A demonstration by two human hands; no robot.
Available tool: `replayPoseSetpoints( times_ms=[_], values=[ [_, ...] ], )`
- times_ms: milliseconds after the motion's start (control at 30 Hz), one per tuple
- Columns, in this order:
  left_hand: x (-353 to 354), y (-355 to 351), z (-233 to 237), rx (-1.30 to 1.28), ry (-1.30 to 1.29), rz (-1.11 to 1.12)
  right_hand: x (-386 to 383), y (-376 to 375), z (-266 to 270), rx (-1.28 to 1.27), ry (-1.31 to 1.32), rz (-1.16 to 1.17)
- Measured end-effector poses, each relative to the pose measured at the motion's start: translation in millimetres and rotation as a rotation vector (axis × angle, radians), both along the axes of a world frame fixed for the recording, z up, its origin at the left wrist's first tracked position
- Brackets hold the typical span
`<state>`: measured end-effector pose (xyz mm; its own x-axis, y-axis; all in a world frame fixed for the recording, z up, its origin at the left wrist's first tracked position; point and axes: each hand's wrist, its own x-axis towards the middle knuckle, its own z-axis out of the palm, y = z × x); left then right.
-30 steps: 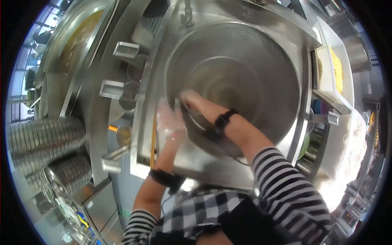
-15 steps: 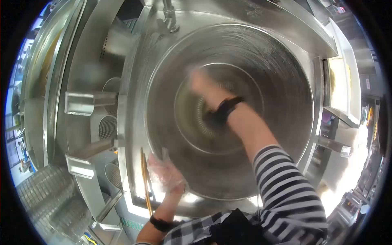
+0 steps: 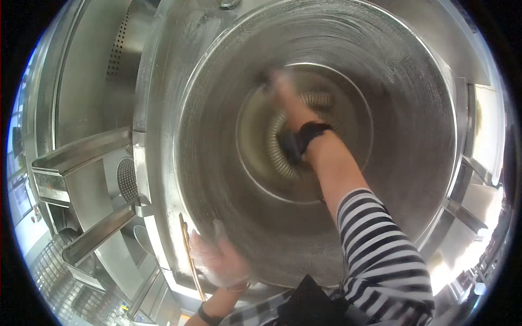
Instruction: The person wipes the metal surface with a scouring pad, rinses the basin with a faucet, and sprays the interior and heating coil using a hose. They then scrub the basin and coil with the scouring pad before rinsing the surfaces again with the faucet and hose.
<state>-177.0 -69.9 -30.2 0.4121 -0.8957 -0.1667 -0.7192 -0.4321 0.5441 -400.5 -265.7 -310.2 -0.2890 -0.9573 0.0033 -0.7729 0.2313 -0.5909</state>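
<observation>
A very large round steel pot [image 3: 391,81] fills the view, and I lean over it. My right hand [image 3: 283,89], blurred by motion, reaches deep down near the pot's floor, by a metal coil [image 3: 283,157] at the bottom. Whether it holds anything I cannot tell. A black band [image 3: 304,136] sits on that wrist, and the sleeve is black and white striped. My left hand [image 3: 217,258], in a clear plastic glove, rests with fingers spread on the pot's near rim at lower left.
Steel brackets and a ledge [image 3: 81,157] jut out left of the pot. A perforated steel panel [image 3: 117,54] stands at upper left. A thin orange strip [image 3: 190,261] runs along the near rim. White containers [image 3: 486,136] sit at the right edge.
My head has moved closer over the pot. My right hand went from the near wall down to the bottom. My left hand slid down along the near rim.
</observation>
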Motion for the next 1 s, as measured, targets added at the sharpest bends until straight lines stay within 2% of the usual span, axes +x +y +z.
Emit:
replayPoseSetpoints(
  times_ms=[67,133,200,233,267,300,333,367,400,467,500,567,600,633,667,733,800,833,900,967,1000],
  values=[
    [3.6,1.9,-2.5,-0.058,0.012,-0.023,69.1,41.4,-10.3,0.073,-0.265,0.284],
    [5.6,2.3,-2.1,-0.073,-0.037,-0.098,103.9,117.7,-9.2,0.291,-0.431,0.632],
    [6.3,1.8,5.6,-0.071,-0.083,-0.163,96.0,199.5,12.9,0.664,-0.419,0.940],
    [4.0,-1.1,10.2,0.012,-0.071,-0.167,72.2,232.5,29.2,0.884,-0.350,1.050],
    [1.4,-3.8,15.5,0.103,-0.054,-0.180,43.2,258.8,42.6,1.072,-0.287,1.096],
    [-2.2,-5.9,21.2,0.116,-0.025,-0.199,3.2,310.8,20.4,1.122,-0.384,1.041],
    [-6.0,-11.0,25.6,0.168,-0.019,-0.175,-55.9,356.4,14.9,1.180,-0.328,0.771],
    [-9.5,-15.2,28.3,0.215,-0.014,-0.147,-87.9,321.2,99.4,1.113,0.111,0.902],
    [-10.5,-15.1,28.0,0.221,0.013,-0.157,-114.0,278.3,124.5,1.031,0.369,0.842],
    [-6.1,-10.8,18.7,0.075,0.213,-0.034,-165.9,192.6,176.2,0.929,0.857,0.645],
    [2.7,-4.1,8.8,0.069,-0.004,-0.117,-174.2,157.6,188.9,0.888,0.977,0.622],
    [11.0,1.6,-2.6,0.046,-0.024,-0.149,-170.2,94.4,231.0,0.741,1.136,0.622],
    [13.8,2.7,-7.6,0.009,-0.049,-0.167,-173.9,92.2,250.7,0.741,1.143,0.613],
    [17.6,5.2,-12.6,0.001,-0.043,-0.169,-176.7,91.8,267.0,0.569,1.042,0.471],
    [22.5,7.0,-16.8,-0.167,0.064,-0.284,-176.9,94.1,280.2,0.396,0.934,0.330],
    [28.3,5.7,-19.9,-0.355,0.179,-0.398,-188.5,161.4,306.9,0.747,1.137,0.521],
    [25.5,1.3,-22.2,-0.110,-0.011,-0.316,-144.5,241.9,327.0,1.057,1.000,0.671],
    [31.3,-0.1,-32.3,0.011,-0.327,-0.361,-122.4,282.1,337.2,1.210,0.907,0.730],
    [20.2,0.6,-12.1,-0.072,-0.310,-0.357,-41.2,316.5,359.1,1.347,0.334,0.631],
    [1.2,-12.7,17.1,-0.236,-0.302,-0.351,-2.9,345.2,355.5,0.944,-0.005,0.536],
    [-10.2,-21.3,33.5,-0.275,-0.321,-0.328,12.5,350.4,368.8,0.847,0.006,0.380]
  ],
)
